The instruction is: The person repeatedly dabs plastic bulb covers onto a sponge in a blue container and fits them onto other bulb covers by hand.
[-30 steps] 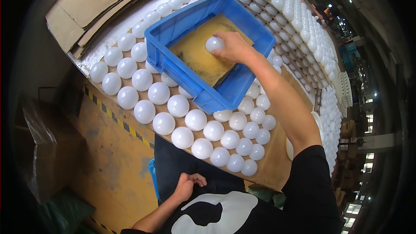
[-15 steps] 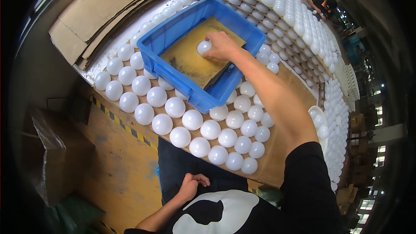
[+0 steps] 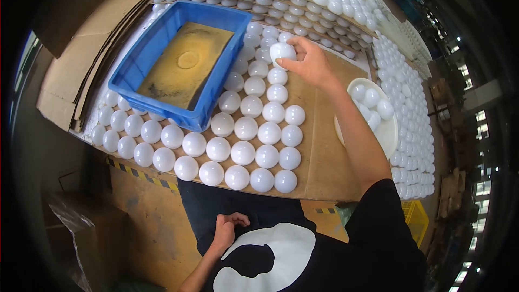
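Observation:
My right hand [image 3: 309, 60] is closed on a white bulb globe [image 3: 282, 53], thumb and fingers gripping its side. It holds the globe above the far right end of the globe rows, right of the blue bin [image 3: 127, 84]. Inside that bin lies a yellowish sponge pad [image 3: 186, 43], dark along its edges and marked with a round imprint. My left hand [image 3: 226, 231] rests low near my lap, fingers loosely curled and a little apart, with no object visible in it. Glossy white globes [image 3: 218, 149] stand in rows on the cardboard around the bin.
On the right, a white bowl [image 3: 389, 135] holds several globes, partly behind my right forearm. Layered stacks of globes [image 3: 303, 0] rise at the back. Cardboard sheets [image 3: 102, 21] lie at the left, and a yellow crate [image 3: 415, 221] stands below the table's right side.
My right hand has lifted the globe off the sponge pad and carried it right, out of the bin. A round imprint now shows on the pad. The camera view has shifted.

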